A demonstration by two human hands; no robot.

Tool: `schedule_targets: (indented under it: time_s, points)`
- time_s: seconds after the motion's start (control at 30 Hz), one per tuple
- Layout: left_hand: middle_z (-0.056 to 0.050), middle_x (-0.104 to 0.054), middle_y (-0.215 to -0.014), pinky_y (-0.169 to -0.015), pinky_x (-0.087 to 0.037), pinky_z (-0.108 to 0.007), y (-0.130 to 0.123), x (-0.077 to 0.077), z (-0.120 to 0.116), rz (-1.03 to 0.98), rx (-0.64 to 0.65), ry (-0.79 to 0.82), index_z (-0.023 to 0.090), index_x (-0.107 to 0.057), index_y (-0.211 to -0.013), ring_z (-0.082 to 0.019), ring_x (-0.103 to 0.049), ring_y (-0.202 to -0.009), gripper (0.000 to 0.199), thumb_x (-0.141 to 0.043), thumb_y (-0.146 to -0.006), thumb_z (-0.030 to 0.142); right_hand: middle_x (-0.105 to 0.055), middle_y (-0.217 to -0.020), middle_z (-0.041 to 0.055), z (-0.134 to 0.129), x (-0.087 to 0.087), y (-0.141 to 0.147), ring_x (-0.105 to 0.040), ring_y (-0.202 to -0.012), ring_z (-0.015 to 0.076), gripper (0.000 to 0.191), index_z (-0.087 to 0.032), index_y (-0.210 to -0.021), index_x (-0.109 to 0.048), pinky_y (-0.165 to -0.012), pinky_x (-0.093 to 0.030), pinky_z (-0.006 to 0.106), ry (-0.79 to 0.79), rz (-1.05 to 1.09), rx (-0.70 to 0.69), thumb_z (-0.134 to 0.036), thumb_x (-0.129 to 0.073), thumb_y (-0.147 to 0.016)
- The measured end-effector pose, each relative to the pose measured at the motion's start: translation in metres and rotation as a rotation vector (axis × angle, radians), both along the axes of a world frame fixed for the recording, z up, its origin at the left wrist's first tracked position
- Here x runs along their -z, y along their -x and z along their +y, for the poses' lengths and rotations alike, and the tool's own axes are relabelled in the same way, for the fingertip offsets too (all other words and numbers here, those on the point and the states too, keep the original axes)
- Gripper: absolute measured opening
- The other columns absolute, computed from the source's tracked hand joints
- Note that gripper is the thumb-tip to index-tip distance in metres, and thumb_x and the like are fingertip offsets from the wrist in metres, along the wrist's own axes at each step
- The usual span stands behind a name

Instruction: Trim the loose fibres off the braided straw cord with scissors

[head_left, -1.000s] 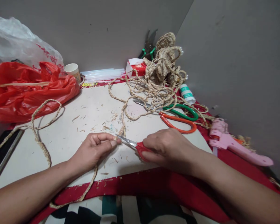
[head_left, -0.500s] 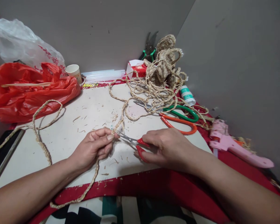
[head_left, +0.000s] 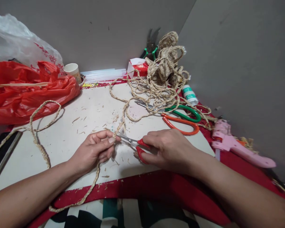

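My left hand [head_left: 97,148] pinches a braided straw rope [head_left: 118,127] between thumb and fingers near the middle of the white board [head_left: 68,142]. From that grip the rope runs up to the coiled heap behind and also hangs down over the front edge. My right hand [head_left: 165,148] is closed round the red handles of small scissors [head_left: 130,140]. Their blades are slightly apart, with the tips at the rope beside my left fingertips. Whether the tips touch the rope I cannot tell. Loose fibre scraps lie around both hands.
A rope heap [head_left: 163,69] stands at the back. Large scissors [head_left: 182,115] with green and orange handles lie before it. A pink glue gun [head_left: 242,145] is right; a red plastic bag [head_left: 33,95] and paper cup [head_left: 72,70] sit left. Pruning shears [head_left: 151,47] lean on the wall.
The whole view has shifted slightly, so things sit a little further left and higher. Both hands keep their hold, and the scissors stay at the rope with little visible movement.
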State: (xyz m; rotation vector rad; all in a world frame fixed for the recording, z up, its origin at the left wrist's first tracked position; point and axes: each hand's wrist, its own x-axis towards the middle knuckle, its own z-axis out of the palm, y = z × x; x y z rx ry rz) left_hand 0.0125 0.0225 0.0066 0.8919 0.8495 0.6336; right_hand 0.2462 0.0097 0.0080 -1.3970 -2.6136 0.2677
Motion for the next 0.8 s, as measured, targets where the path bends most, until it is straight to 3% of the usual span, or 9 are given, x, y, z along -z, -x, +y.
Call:
schedule_targets:
  time_s: [0.33,0.5,0.8]
  points:
    - [0.005,-0.051,-0.047,-0.04,-0.013,-0.019,0.0002,0.0023,-0.003,0.056,0.029,0.015,0.015,-0.063,-0.093,-0.004,-0.026,-0.039,0.019,-0.063,-0.084,0.033,-0.06,-0.06,0.0014,-0.0009,0.0029,0.0002,-0.05,-0.055,0.0129,0.024,-0.019,-0.068,-0.063,-0.053,-0.018,0.026,-0.064,-0.024,-0.005,-0.038,-0.055,-0.08]
    - [0.005,-0.05,-0.048,-0.042,-0.019,-0.017,-0.0013,0.0011,-0.0057,0.143,0.029,-0.014,0.015,-0.062,-0.088,-0.004,-0.033,-0.042,0.02,-0.064,-0.083,0.034,-0.062,-0.061,0.002,-0.0013,0.0016,0.0029,-0.052,-0.055,0.0134,0.025,-0.019,-0.067,-0.064,-0.053,-0.017,0.027,-0.068,-0.086,-0.002,-0.039,-0.056,-0.079]
    - [0.007,-0.046,-0.047,-0.038,-0.015,-0.018,-0.0002,-0.0003,-0.0062,0.231,0.075,-0.068,0.015,-0.064,-0.086,-0.003,-0.027,-0.037,0.022,-0.063,-0.084,0.036,-0.062,-0.056,0.0015,-0.0029,-0.0021,0.005,-0.052,-0.051,0.0125,0.028,-0.019,-0.059,-0.06,-0.052,-0.017,0.028,-0.012,-0.086,-0.017,-0.038,-0.054,-0.079]
